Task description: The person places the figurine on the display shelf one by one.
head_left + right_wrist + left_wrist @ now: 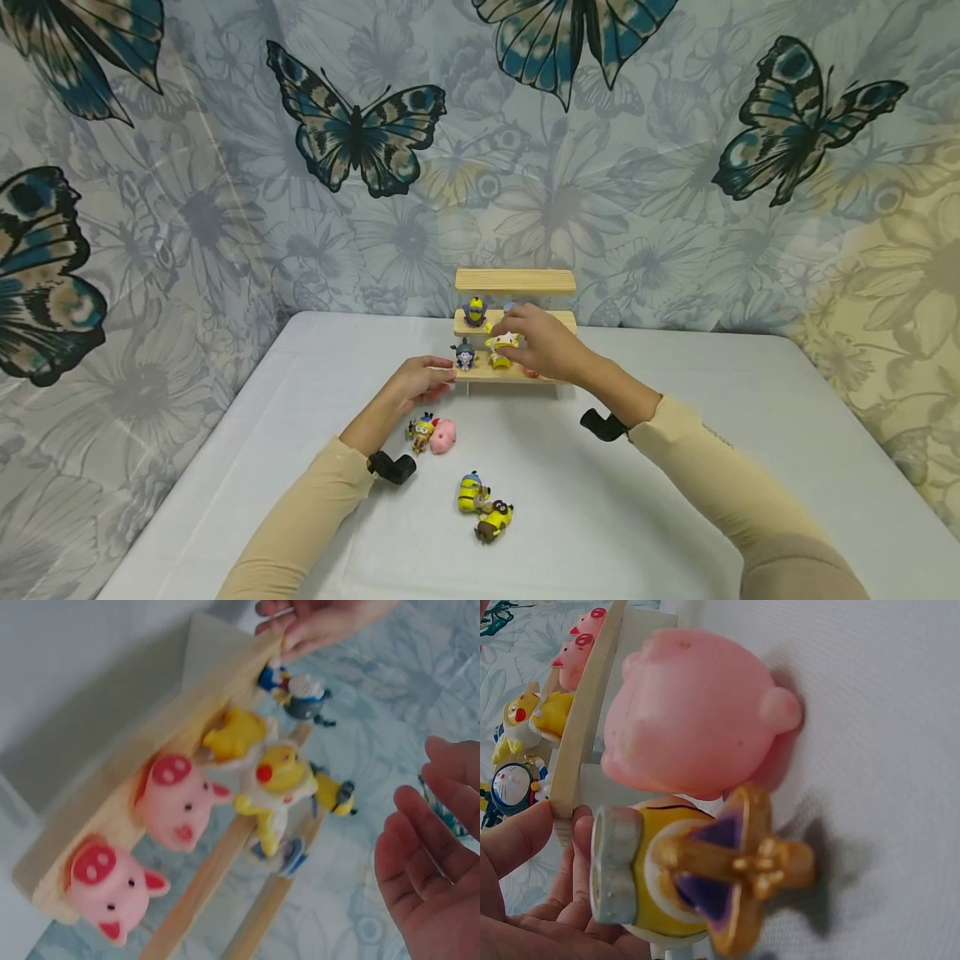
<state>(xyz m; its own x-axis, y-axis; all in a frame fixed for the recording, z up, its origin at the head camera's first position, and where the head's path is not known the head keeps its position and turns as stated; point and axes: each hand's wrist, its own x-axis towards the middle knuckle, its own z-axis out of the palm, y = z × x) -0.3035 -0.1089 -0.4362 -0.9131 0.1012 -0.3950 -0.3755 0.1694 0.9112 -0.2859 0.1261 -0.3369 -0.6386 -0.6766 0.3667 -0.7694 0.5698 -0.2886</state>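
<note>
My left hand pinches the left end of the lower board of a small tiered wooden shelf, thumb on one side and fingers on the other. Around the right half of the shelf hovers my right hand; its fingers are loosely bent and nothing lies in the palm in the right wrist view. Nearest to it is a yellow-and-white figurine standing on the lower board. Beside that figurine are two pink pig toys and a dark-capped figurine. One yellow minion figurine stands on the middle board.
On the white table, a pink pig toy and a goggled minion figurine lie close by my left wrist. Nearer to me lie two minion figurines, one blue-capped and one brown-bottomed. A butterfly-patterned cloth hangs behind the shelf.
</note>
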